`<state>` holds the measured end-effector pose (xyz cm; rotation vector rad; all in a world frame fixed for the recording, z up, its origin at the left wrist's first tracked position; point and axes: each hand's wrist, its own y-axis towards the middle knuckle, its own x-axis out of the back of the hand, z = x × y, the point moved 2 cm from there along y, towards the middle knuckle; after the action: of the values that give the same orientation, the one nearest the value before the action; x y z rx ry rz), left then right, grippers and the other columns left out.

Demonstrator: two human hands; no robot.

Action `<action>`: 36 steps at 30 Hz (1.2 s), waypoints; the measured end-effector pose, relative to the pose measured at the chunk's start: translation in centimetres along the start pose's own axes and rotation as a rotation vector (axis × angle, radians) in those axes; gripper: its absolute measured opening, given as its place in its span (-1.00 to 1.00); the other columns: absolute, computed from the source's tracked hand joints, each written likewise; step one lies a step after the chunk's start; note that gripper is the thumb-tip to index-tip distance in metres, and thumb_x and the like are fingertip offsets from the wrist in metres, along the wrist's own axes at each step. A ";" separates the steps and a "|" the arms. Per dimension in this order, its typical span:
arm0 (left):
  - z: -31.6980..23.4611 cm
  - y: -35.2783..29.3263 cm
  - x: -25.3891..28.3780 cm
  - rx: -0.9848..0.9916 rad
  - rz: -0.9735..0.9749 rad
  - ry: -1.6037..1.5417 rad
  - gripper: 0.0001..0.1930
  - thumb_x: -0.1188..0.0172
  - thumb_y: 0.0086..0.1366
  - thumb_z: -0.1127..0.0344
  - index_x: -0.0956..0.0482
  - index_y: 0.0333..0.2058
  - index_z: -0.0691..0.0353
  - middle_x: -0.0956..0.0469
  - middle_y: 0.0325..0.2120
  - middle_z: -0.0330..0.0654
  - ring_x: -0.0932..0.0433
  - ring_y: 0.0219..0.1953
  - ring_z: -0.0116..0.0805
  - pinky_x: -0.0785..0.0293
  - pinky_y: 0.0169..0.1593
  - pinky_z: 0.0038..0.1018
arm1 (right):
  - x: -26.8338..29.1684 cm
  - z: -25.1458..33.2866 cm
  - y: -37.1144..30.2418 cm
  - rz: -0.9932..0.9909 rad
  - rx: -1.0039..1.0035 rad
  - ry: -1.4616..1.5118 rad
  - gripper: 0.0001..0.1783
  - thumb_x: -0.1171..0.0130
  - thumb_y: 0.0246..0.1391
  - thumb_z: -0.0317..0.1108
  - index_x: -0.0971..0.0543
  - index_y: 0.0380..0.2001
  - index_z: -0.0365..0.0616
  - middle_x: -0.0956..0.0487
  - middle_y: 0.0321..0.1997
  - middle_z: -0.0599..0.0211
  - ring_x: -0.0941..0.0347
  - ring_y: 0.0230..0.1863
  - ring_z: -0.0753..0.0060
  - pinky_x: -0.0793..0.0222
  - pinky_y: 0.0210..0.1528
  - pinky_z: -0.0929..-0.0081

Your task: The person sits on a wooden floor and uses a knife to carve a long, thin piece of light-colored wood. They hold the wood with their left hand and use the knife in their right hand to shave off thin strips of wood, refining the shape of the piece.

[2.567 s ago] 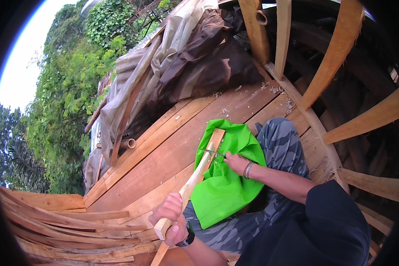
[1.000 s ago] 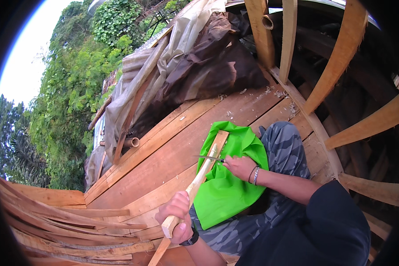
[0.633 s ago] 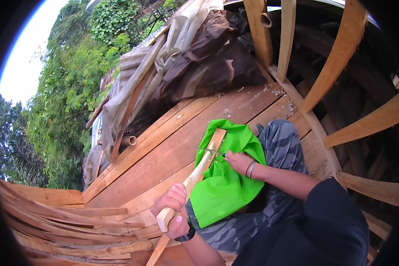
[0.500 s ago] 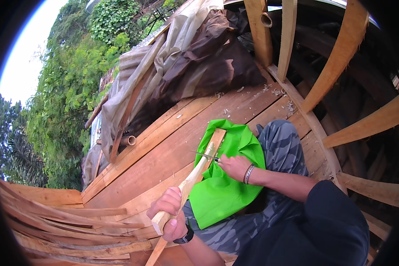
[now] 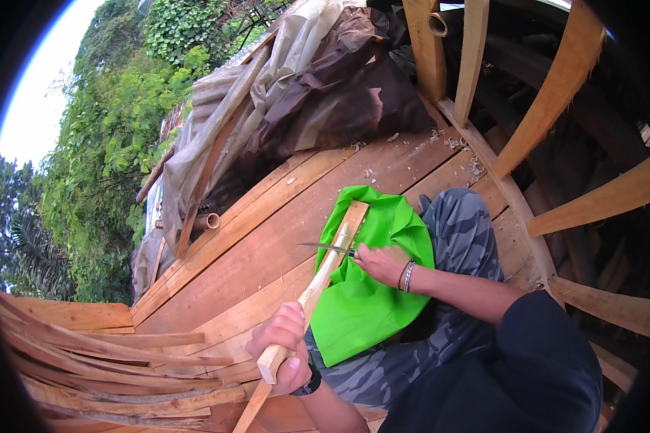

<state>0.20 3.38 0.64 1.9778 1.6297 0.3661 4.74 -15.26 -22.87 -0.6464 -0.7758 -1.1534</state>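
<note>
My left hand [image 5: 280, 346] is wrapped round the thick squared end of a pale whittled wooden stick [image 5: 315, 290]. The stick slants up and away, its narrower far end lying along a narrow wooden board [image 5: 356, 211]. In my right hand [image 5: 383, 263] is a knife [image 5: 323, 247], gripped by its dark handle. Its thin blade points left and crosses the stick near the narrower end. A bright green cloth [image 5: 368, 321] drapes over my lap beneath the board and the stick. My fingers hide most of the knife's handle.
Wooden planks [image 5: 231, 278] form the floor, with curled shavings [image 5: 473, 166] at the far right. Long thin wood strips [image 5: 123, 368] lie at the lower left. A brown and grey tarp [image 5: 339, 108] covers a heap ahead. Upright wooden slats [image 5: 556, 86] line the right side.
My left hand has shifted slightly right with the stick. The knife blade has turned a little and now lies flatter across the stick.
</note>
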 end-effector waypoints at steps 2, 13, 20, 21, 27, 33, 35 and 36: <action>0.8 0.4 -1.0 0.011 0.022 -0.026 -0.73 -0.12 -0.11 0.20 -0.24 -0.64 0.20 -0.18 -0.75 -0.22 -0.13 -0.64 -0.35 -0.12 -0.36 -0.33 | -3.3 -4.7 0.8 -0.027 -0.095 0.031 -0.63 0.12 0.27 -0.06 -0.31 -0.25 -0.20 -0.55 -0.61 0.10 -0.55 -0.53 0.00 -0.44 -0.54 0.10; 0.7 0.0 0.3 -0.009 -0.021 -0.017 -0.75 -0.11 -0.13 0.21 -0.23 -0.63 0.20 -0.19 -0.74 -0.21 -0.13 -0.63 -0.35 -0.12 -0.37 -0.33 | 0.4 0.5 1.2 0.003 -0.074 -0.068 -0.66 0.12 0.27 -0.08 -0.29 -0.29 -0.19 -0.52 -0.67 0.08 -0.54 -0.59 0.00 -0.44 -0.56 0.07; 0.6 0.4 -0.5 -0.003 -0.007 -0.004 -0.76 -0.08 -0.13 0.22 -0.22 -0.64 0.19 -0.19 -0.74 -0.22 -0.11 -0.63 -0.36 -0.10 -0.38 -0.34 | -1.8 -2.3 0.5 -0.007 -0.055 0.035 -0.69 0.11 0.26 -0.13 -0.29 -0.29 -0.21 -0.53 -0.66 0.08 -0.53 -0.61 0.00 -0.43 -0.57 0.07; 1.0 0.5 -0.8 -0.005 -0.009 -0.019 -0.76 -0.08 -0.13 0.22 -0.21 -0.64 0.19 -0.18 -0.74 -0.22 -0.11 -0.63 -0.36 -0.10 -0.38 -0.34 | -3.3 -4.6 0.8 -0.032 -0.148 0.079 -0.69 0.11 0.26 -0.12 -0.28 -0.29 -0.20 -0.53 -0.66 0.08 -0.53 -0.61 -0.01 -0.42 -0.57 0.06; 0.0 -0.2 1.3 -0.027 -0.065 0.008 -0.75 -0.10 -0.14 0.23 -0.24 -0.65 0.21 -0.20 -0.74 -0.20 -0.14 -0.64 -0.35 -0.12 -0.38 -0.33 | 3.2 4.8 0.1 0.096 0.095 -0.039 -0.71 0.07 0.23 -0.19 -0.28 -0.25 -0.24 -0.55 -0.63 0.06 -0.55 -0.58 0.00 -0.46 -0.55 0.10; 0.1 -0.1 0.7 -0.009 -0.035 0.018 -0.76 -0.08 -0.14 0.21 -0.21 -0.64 0.18 -0.18 -0.74 -0.22 -0.13 -0.63 -0.36 -0.13 -0.35 -0.32 | 1.4 3.1 0.4 0.098 -0.037 -0.067 -0.70 0.08 0.24 -0.14 -0.27 -0.26 -0.18 -0.54 -0.64 0.07 -0.54 -0.58 0.01 -0.41 -0.58 0.08; -0.1 -0.1 0.7 -0.017 -0.033 0.014 -0.76 -0.08 -0.14 0.22 -0.22 -0.63 0.19 -0.19 -0.73 -0.22 -0.14 -0.62 -0.36 -0.13 -0.34 -0.32 | 4.1 5.5 0.2 0.068 0.085 -0.072 -0.71 0.07 0.24 -0.13 -0.27 -0.27 -0.16 -0.54 -0.65 0.11 -0.53 -0.59 0.01 -0.41 -0.58 0.10; -0.1 0.1 0.6 -0.017 -0.032 0.017 -0.76 -0.08 -0.13 0.22 -0.22 -0.63 0.19 -0.19 -0.73 -0.21 -0.14 -0.62 -0.36 -0.14 -0.34 -0.32 | 4.3 5.7 0.3 0.040 0.128 -0.083 -0.71 0.07 0.24 -0.13 -0.27 -0.27 -0.16 -0.54 -0.64 0.12 -0.53 -0.59 0.01 -0.42 -0.58 0.10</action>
<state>0.39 3.93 0.69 1.9389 1.6607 0.3844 4.76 -13.05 -16.10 -0.6037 -0.8962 -1.0368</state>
